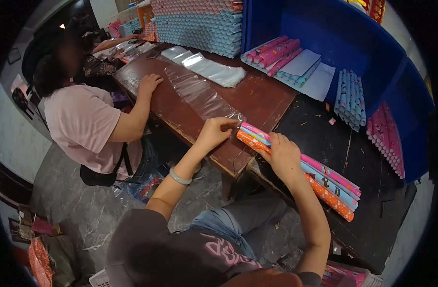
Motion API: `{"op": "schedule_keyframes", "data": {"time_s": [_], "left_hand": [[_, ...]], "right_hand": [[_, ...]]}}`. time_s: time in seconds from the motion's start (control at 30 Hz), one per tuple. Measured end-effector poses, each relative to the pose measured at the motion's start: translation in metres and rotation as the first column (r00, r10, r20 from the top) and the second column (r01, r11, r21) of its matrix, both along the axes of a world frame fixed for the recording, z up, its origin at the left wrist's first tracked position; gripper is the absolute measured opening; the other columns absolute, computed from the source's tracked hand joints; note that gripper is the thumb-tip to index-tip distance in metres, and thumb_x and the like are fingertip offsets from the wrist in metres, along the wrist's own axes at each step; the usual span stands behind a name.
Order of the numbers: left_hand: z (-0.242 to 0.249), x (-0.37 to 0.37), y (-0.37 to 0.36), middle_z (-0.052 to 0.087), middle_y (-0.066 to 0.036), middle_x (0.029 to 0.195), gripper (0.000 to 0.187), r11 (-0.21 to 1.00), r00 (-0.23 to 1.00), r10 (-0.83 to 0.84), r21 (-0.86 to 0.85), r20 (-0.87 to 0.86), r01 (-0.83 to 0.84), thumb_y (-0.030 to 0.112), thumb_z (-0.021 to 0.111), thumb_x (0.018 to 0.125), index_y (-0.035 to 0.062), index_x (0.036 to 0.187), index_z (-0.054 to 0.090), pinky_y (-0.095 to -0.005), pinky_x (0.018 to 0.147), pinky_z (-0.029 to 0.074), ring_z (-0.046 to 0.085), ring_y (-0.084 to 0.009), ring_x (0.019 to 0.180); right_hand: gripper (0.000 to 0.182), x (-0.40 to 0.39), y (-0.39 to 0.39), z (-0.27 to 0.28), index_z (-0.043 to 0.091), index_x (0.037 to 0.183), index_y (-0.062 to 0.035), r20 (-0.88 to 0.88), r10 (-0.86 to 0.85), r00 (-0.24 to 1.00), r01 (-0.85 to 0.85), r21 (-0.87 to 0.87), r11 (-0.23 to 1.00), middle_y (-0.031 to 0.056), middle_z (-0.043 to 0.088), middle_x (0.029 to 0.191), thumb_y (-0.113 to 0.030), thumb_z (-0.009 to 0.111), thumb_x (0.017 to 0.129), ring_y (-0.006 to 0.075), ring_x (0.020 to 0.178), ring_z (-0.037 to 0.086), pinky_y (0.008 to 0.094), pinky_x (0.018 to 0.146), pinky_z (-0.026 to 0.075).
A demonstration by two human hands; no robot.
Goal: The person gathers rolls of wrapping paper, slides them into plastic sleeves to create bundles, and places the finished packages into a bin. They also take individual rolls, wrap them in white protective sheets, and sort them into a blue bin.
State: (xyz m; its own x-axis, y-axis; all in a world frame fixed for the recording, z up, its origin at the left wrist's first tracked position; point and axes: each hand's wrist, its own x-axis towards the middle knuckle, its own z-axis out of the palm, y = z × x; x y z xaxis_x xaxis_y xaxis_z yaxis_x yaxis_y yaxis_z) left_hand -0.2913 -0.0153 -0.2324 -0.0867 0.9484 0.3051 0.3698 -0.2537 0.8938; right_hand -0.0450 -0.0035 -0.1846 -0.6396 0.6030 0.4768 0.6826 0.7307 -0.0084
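Observation:
My right hand is wrapped over a bundle of patterned paper rolls, gripping it near its far end. In the bundle lie a pink roll, a light blue roll and an orange roll with white marks, side by side. My left hand pinches the mouth of a clear plastic sleeve right at the rolls' far ends. The sleeve stretches flat across the brown table. Whether the roll ends are inside its mouth I cannot make out.
A stack of clear sleeves lies on the brown table. Pink and blue rolls rest by a blue bin, with more blue rolls and pink rolls at right. A co-worker sits at left, hand on the table.

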Motion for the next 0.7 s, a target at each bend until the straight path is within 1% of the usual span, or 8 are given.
{"op": "schedule_keyframes", "data": {"time_s": [0.1, 0.23, 0.37, 0.43, 0.57, 0.63, 0.67, 0.7], "left_hand": [[0.002, 0.001, -0.006, 0.069, -0.006, 0.09, 0.036, 0.999, 0.999, -0.048, 0.004, 0.008, 0.048, -0.003, 0.069, 0.074, -0.0023, 0.11, 0.065, -0.0259, 0.072, 0.051, 0.062, -0.0091, 0.083], [0.004, 0.016, -0.013, 0.069, -0.005, 0.09, 0.036, 0.999, 0.989, 0.0, 0.037, -0.147, 0.006, 0.0, 0.076, 0.071, -0.0018, 0.106, 0.065, -0.025, 0.071, 0.051, 0.062, -0.009, 0.08], [0.009, 0.023, -0.016, 0.069, -0.005, 0.092, 0.039, 1.0, 0.995, -0.001, 0.016, -0.103, 0.002, 0.001, 0.077, 0.07, -0.0024, 0.107, 0.065, -0.0257, 0.071, 0.051, 0.062, -0.0097, 0.082], [0.016, 0.022, -0.02, 0.068, -0.006, 0.099, 0.043, 0.994, 0.99, -0.051, -0.089, 0.134, 0.063, 0.003, 0.079, 0.07, -0.0031, 0.11, 0.064, -0.0263, 0.074, 0.052, 0.063, -0.0114, 0.087], [0.005, 0.019, -0.017, 0.068, -0.01, 0.1, 0.049, 0.984, 0.917, -0.13, -0.062, 0.378, 0.165, 0.002, 0.078, 0.072, -0.0058, 0.116, 0.06, -0.0267, 0.072, 0.052, 0.063, -0.0108, 0.089], [0.008, 0.018, -0.018, 0.068, -0.013, 0.102, 0.051, 0.99, 0.98, -0.106, -0.076, 0.167, 0.12, 0.006, 0.078, 0.071, -0.0037, 0.118, 0.06, -0.0275, 0.076, 0.052, 0.065, -0.0144, 0.089], [0.007, 0.016, -0.018, 0.068, -0.013, 0.102, 0.051, 0.99, 0.98, -0.109, -0.072, 0.165, 0.122, 0.006, 0.078, 0.071, -0.0037, 0.118, 0.06, -0.0275, 0.076, 0.052, 0.065, -0.0144, 0.089], [0.005, 0.012, -0.018, 0.068, -0.015, 0.102, 0.051, 0.999, 0.997, -0.045, 0.023, -0.06, 0.047, 0.008, 0.078, 0.071, -0.0029, 0.118, 0.061, -0.0282, 0.076, 0.052, 0.066, -0.0164, 0.088]], "right_hand": [[0.046, 0.001, -0.003, 0.005, 0.055, 0.103, -0.002, -0.021, -0.005, 1.0, 0.005, 0.016, 1.0, 0.0095, 0.061, 0.09, -0.036, 0.071, 0.076, 0.0245, 0.083, 0.062, 0.0348, 0.07, 0.049], [0.049, -0.004, -0.002, 0.018, 0.054, 0.105, -0.0008, -0.08, 0.0, 0.997, 0.003, 0.031, 1.0, 0.0114, 0.061, 0.092, -0.036, 0.072, 0.076, 0.0267, 0.085, 0.062, 0.0359, 0.071, 0.049], [0.05, -0.009, -0.003, 0.016, 0.053, 0.108, 0.0, -0.094, 0.014, 0.995, -0.013, 0.012, 1.0, 0.0128, 0.061, 0.094, -0.035, 0.072, 0.076, 0.0278, 0.086, 0.062, 0.0365, 0.071, 0.049], [0.05, -0.007, -0.001, 0.008, 0.054, 0.107, -0.0004, -0.061, 0.005, 0.998, -0.003, 0.038, 0.999, 0.0123, 0.061, 0.094, -0.034, 0.072, 0.075, 0.0269, 0.086, 0.062, 0.0359, 0.071, 0.049], [0.051, -0.008, -0.003, -0.006, 0.054, 0.107, -0.0014, -0.004, -0.016, 1.0, 0.016, 0.112, 0.994, 0.0102, 0.061, 0.094, -0.034, 0.073, 0.073, 0.0238, 0.086, 0.061, 0.0343, 0.069, 0.048], [0.05, -0.008, -0.005, -0.006, 0.054, 0.108, -0.002, 0.019, -0.025, 1.0, 0.022, 0.127, 0.992, 0.0085, 0.06, 0.092, -0.036, 0.071, 0.075, 0.0221, 0.085, 0.06, 0.0341, 0.069, 0.048], [0.05, -0.008, -0.005, -0.006, 0.054, 0.108, -0.0026, 0.04, -0.033, 0.999, 0.027, 0.147, 0.989, 0.0067, 0.06, 0.091, -0.037, 0.07, 0.076, 0.0203, 0.084, 0.059, 0.034, 0.069, 0.048], [0.05, -0.008, -0.005, -0.006, 0.054, 0.108, -0.0026, 0.037, -0.034, 0.999, 0.028, 0.15, 0.988, 0.0067, 0.06, 0.091, -0.037, 0.07, 0.076, 0.0203, 0.084, 0.059, 0.034, 0.069, 0.048]]}}
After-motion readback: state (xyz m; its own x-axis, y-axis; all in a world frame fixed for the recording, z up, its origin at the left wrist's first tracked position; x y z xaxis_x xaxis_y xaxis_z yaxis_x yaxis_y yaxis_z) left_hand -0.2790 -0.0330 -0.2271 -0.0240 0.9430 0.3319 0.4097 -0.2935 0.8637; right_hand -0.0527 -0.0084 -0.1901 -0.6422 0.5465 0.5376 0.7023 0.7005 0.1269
